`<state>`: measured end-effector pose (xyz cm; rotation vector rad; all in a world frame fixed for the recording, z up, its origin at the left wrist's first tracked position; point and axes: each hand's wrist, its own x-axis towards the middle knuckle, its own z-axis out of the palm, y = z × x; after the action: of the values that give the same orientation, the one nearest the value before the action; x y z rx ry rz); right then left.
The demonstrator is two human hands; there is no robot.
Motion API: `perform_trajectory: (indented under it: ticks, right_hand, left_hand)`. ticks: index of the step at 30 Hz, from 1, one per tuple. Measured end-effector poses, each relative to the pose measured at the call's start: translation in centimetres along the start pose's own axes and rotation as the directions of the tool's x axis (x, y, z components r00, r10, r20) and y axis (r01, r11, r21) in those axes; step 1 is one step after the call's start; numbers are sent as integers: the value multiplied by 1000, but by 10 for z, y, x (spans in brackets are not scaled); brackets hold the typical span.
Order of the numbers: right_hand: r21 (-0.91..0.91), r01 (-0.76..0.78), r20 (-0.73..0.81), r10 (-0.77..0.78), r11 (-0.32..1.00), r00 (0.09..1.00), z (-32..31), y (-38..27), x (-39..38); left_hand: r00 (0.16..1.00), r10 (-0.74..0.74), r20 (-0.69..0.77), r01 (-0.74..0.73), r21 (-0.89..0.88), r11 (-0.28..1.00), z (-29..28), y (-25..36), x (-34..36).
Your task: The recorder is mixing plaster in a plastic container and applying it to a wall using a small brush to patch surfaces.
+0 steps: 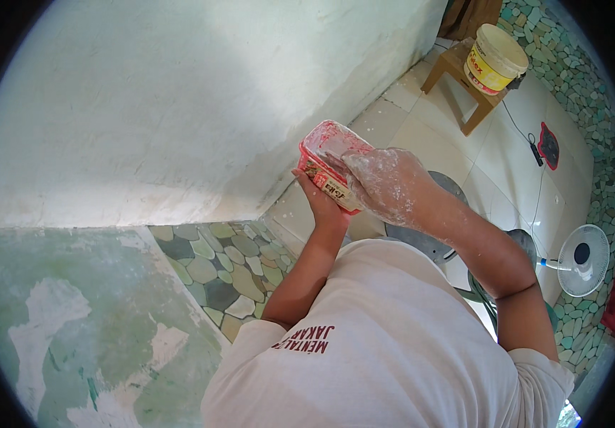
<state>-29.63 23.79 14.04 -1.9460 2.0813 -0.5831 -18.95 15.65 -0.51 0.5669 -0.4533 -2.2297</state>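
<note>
My left hand (320, 198) holds a red-and-white plastic tub (325, 143) tilted near the middle of the view, its inside smeared with pale material. My right hand (389, 184), coated in white powder or paste, has its fingers bent down into the tub on its right side. Whether these fingers grip a tool is hidden.
A pale wall (143, 107) rises ahead-left, beside a patchy green surface (72, 307). Beyond lie a tiled floor, a small wooden stool (475, 121) bearing a bucket (493, 60), a white fan (583, 260), a dark red-edged object (548, 146), cables and a pebble-patterned strip.
</note>
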Motion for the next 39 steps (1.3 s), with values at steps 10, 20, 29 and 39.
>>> perform_trajectory:
  ticks: [10, 20, 29, 39]
  right_hand:
    - [-35, 6, 36, -5, 999, 999, -3, -6, 29]
    - [27, 22, 98, -25, 999, 995, -4, -6, 38]
    - [87, 54, 152, -67, 995, 986, -10, 2, 35]
    - [192, 188, -32, -185, 963, 982, -22, 13, 20]
  left_hand:
    - [987, -62, -150, 76, 88, 993, 16, 21, 29]
    - [979, -130, -159, 140, 53, 989, -1, 29, 43]
    - [992, -95, -81, 104, 108, 989, -16, 32, 52]
    - [982, -182, 44, 182, 19, 983, -12, 41, 48]
